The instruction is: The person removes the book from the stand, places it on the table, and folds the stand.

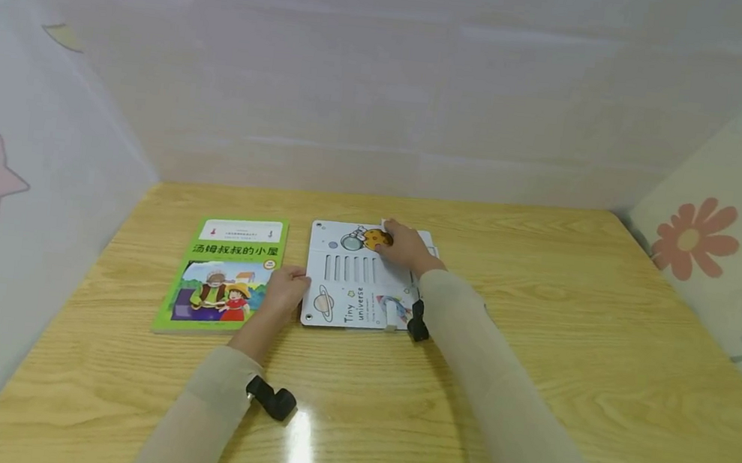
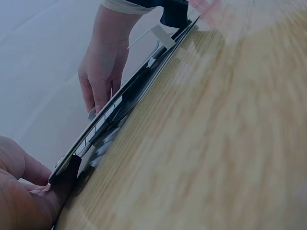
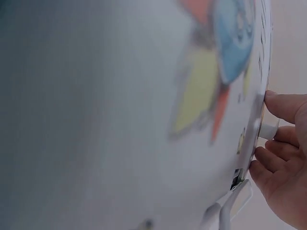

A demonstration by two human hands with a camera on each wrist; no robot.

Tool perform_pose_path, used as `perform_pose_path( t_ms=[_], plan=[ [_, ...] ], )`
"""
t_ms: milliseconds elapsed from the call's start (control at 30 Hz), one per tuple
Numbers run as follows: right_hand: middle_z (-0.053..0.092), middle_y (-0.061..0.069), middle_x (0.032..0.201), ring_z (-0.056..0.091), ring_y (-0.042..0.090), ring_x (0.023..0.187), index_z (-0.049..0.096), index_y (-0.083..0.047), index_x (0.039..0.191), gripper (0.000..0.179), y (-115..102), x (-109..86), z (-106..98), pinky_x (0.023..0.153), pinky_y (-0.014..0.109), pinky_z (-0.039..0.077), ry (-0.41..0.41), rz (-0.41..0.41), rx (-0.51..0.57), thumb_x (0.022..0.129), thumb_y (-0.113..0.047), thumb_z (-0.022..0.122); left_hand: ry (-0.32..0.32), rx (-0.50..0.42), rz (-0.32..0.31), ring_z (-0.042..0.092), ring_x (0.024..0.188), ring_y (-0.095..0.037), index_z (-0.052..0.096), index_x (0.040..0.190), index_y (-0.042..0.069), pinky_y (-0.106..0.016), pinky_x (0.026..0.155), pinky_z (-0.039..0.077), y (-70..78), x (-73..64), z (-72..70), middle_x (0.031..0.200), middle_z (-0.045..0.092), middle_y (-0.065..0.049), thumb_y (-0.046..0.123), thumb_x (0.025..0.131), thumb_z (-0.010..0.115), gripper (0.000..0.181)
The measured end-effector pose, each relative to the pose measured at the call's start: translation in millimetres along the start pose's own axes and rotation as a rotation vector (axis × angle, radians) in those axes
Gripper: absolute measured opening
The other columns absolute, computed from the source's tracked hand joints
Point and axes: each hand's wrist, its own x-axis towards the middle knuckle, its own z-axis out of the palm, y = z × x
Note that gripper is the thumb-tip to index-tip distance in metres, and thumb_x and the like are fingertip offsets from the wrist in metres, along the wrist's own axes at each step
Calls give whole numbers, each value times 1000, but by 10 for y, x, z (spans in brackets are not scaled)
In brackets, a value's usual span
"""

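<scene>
A flat white folding book stand, printed with "Tiny universe", a planet and an astronaut, lies on the table. My left hand pinches its left edge between thumb and fingers. Reaching over its upper right part, my right hand grips the far edge. In the right wrist view, the thumb lies along that edge and the fingers curl beside a small white tab. A white page clip sits at the near edge. The left wrist view shows dark layers under the front plate.
A green-bordered picture book lies on the table just left of the stand, beside my left hand. The wooden table stretches to the right and in front. A pale wall sheet rises behind its back edge.
</scene>
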Motion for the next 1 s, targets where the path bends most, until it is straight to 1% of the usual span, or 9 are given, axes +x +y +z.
perform_pose_path(
  t_ms=[200, 300, 467, 533, 633, 700, 833, 900, 1000],
  plan=[
    [31, 12, 135, 31, 26, 119, 33, -3, 131, 55, -6, -76, -15, 97, 35, 26, 5, 19, -25, 85, -24, 54, -42, 14, -14, 38, 112, -30, 44, 119, -8, -38, 92, 34, 23, -6, 12, 120, 44, -21, 3, 86, 43, 36],
    [38, 13, 130, 36, 25, 116, 34, -2, 131, 55, -31, -122, -44, 95, 35, 28, -20, 21, -48, 84, -22, 55, -63, 23, -19, 43, 108, -29, 46, 118, -8, -36, 88, 38, 41, -1, -11, 116, 47, -21, 2, 85, 43, 34],
    [42, 15, 126, 37, 28, 115, 38, 1, 128, 55, -100, -236, -135, 95, 37, 28, -100, -5, -117, 83, -24, 57, -78, 132, -8, 49, 94, -26, 50, 113, -7, -33, 74, 45, 74, -29, -81, 109, 51, -21, 6, 85, 46, 31],
    [42, 15, 126, 35, 29, 116, 42, 0, 126, 52, -119, -287, -183, 96, 39, 28, -141, -14, -127, 83, -25, 57, -76, 192, 4, 49, 90, -26, 51, 111, -7, -31, 70, 45, 83, -45, -98, 107, 51, -21, 9, 85, 47, 31],
    [39, 15, 128, 31, 30, 119, 46, -3, 123, 49, -147, -353, -245, 97, 41, 25, -198, -30, -138, 83, -28, 57, -71, 241, 9, 50, 76, -22, 56, 101, -7, -26, 60, 44, 94, -82, -126, 93, 54, -18, 11, 85, 48, 26],
    [37, 15, 130, 27, 31, 121, 47, -4, 123, 47, -181, -404, -303, 98, 42, 22, -224, -56, -151, 83, -28, 56, -70, 266, 17, 49, 73, -21, 56, 99, -9, -25, 57, 43, 102, -109, -141, 89, 53, -17, 12, 85, 47, 26],
    [41, 15, 127, 31, 30, 119, 46, -2, 123, 48, -253, -503, -434, 97, 42, 25, -235, -130, -208, 84, -29, 54, -51, 330, 62, 48, 69, -21, 58, 92, -7, -25, 54, 40, 132, -178, -149, 80, 53, -14, 15, 85, 47, 26],
    [43, 16, 125, 34, 30, 117, 45, 0, 123, 49, -287, -543, -498, 95, 41, 27, -233, -160, -229, 85, -30, 54, -36, 377, 100, 46, 61, -19, 58, 78, -4, -25, 49, 37, 152, -210, -143, 69, 51, -11, 16, 85, 47, 24],
    [42, 16, 125, 35, 29, 117, 43, 1, 125, 52, -341, -593, -581, 95, 40, 28, -230, -176, -240, 85, -30, 53, -4, 450, 174, 38, 48, -16, 48, 62, 0, -23, 42, 31, 194, -254, -146, 54, 41, -6, 17, 85, 47, 28]
  ],
)
